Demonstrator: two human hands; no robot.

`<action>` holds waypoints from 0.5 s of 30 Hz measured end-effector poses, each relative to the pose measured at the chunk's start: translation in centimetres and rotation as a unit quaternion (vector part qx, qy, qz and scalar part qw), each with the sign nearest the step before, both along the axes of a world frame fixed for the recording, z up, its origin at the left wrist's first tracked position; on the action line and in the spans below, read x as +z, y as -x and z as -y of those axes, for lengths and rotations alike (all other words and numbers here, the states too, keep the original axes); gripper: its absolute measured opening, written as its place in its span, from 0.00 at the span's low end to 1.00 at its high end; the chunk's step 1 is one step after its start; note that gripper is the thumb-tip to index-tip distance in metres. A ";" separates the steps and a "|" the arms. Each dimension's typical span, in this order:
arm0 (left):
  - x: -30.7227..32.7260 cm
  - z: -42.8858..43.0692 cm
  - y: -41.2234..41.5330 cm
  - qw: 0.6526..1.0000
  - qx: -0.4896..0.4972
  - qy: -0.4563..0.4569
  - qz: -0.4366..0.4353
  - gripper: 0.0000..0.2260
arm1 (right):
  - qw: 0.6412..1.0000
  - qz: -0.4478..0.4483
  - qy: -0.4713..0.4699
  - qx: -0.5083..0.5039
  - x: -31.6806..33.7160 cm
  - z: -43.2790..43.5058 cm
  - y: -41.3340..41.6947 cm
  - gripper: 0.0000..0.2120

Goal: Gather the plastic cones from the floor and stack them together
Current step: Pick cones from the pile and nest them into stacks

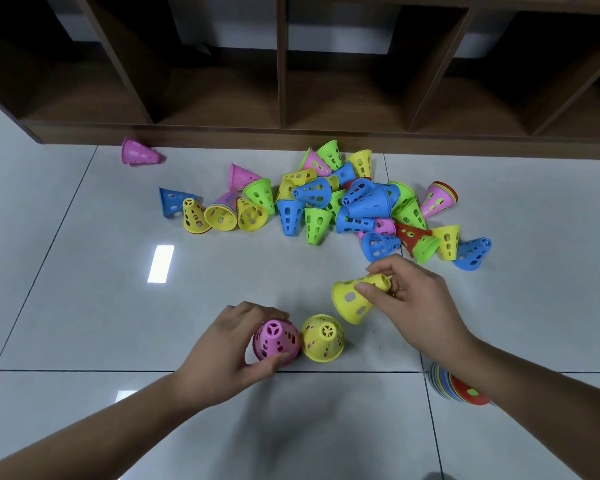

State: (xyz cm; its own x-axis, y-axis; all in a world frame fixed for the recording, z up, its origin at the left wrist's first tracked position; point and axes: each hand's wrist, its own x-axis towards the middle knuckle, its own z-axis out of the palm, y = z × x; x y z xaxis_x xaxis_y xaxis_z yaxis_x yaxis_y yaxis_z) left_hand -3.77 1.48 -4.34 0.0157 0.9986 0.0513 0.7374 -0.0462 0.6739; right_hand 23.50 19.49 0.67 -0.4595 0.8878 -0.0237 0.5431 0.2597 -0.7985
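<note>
- Right hand (409, 299): fingers pinched on the narrow end of a yellow cone (355, 299), which it holds tilted off the floor (84, 306), wide mouth toward the left and down.
- Left hand (222, 344): fingers curled round a pink cone (276, 341) standing upright on its wide rim; a second yellow cone (323, 337) stands upright just beside it, touching or nearly so.
- Remaining cones: a loose pile (354, 202) of blue, green, yellow, pink and red cones lies farther off before the dark wooden shelf unit (281, 81); one stray pink cone (139, 152) rests apart at the shelf's foot. A multicoloured stack (458, 386) sits partly hidden under the right forearm.
- Risk, misalignment: the held cone is tilted; lowered so, its rim would likely catch on the standing cone's top and tip it over.
- Risk, slip: the pinch bears only on the narrow end, so the perforated wall may rotate out of the fingers.
- Risk, collision: a sweep of the right forearm could topple the hidden stack.
- Risk, omission: the stray cone could be overlooked.
</note>
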 end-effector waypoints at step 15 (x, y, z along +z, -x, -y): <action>-2.2 -1.1 0.3 1.000 -0.005 0.030 0.001 0.26 | 0.951 0.062 -0.100 0.287 -1.9 4.2 2.1 0.12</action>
State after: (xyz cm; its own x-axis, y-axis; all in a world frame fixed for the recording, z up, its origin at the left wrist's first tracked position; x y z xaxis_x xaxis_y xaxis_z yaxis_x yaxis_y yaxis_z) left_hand -4.10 2.58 -6.54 0.0247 0.9997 -0.0078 0.7360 -0.0129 0.6769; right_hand 21.42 15.29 -1.27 -0.8744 0.4841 0.0341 0.3523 0.6815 -0.6414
